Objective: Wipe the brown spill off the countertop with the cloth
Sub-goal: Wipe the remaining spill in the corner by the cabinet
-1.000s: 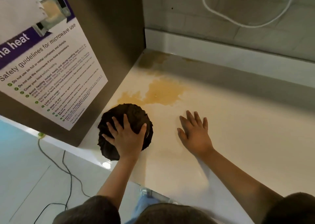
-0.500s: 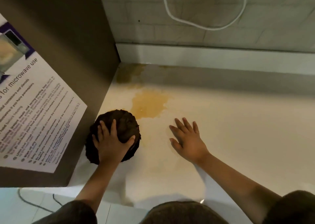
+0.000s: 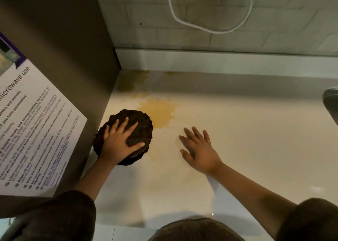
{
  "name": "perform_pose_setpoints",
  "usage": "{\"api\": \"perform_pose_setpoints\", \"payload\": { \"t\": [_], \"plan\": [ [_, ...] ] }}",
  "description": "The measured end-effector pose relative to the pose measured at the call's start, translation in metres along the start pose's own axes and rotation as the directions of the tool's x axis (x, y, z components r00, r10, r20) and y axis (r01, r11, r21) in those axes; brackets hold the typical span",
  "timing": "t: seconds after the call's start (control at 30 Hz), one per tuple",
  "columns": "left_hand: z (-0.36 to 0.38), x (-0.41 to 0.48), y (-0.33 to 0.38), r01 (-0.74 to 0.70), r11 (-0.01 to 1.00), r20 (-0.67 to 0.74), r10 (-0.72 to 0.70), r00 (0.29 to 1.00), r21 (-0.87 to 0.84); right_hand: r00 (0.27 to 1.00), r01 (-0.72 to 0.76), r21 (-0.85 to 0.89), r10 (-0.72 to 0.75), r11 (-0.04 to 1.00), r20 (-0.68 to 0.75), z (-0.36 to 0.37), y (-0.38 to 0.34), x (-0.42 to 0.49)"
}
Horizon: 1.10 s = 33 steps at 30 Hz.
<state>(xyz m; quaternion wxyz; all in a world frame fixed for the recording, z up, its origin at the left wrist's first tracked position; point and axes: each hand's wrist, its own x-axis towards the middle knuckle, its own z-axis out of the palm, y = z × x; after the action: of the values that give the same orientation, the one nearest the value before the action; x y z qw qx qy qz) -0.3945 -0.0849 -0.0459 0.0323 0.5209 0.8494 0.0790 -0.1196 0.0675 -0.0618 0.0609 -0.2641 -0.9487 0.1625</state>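
Cloth [image 3: 141, 124] partly under left hand [image 3: 118, 143]; poster print [image 3: 42, 127] illegible

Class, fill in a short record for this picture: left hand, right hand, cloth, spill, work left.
Left hand: flat, pressing the cloth
Right hand: flat on the countertop, right of the spill
Cloth: dark, bunched, at the spill's near-left edge
Spill: brown patch, reaching the back corner
Work left: spill not yet wiped away
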Motion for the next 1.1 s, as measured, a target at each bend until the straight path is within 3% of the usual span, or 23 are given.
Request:
{"api": "perform_pose_setpoints", "payload": {
  "t": [0.2,0.43,0.67,1.1],
  "plan": [
    [0.008,-0.034,0.025,0.034,0.999,-0.022,-0.035,0.999,-0.029,1.0,-0.008,-0.003,0.008,1.0,0.007,0.001,0.0,0.0],
    [0.021,-0.073,0.097,0.294,0.956,-0.037,-0.293,0.955,0.0,1.0,-0.005,-0.019,0.005,1.0,0.003,0.001,0.0,0.0],
    [0.023,-0.038,0.117,0.449,0.892,-0.052,-0.451,0.891,-0.051,1.0,-0.005,-0.013,0.005,1.0,-0.006,0.001,0.001,0.0],
    [0.013,0.029,0.074,0.373,0.928,-0.003,-0.373,0.928,-0.019,1.0,-0.001,-0.03,0.001,1.0,0.016,-0.001,0.0,-0.001]
  ]
}}
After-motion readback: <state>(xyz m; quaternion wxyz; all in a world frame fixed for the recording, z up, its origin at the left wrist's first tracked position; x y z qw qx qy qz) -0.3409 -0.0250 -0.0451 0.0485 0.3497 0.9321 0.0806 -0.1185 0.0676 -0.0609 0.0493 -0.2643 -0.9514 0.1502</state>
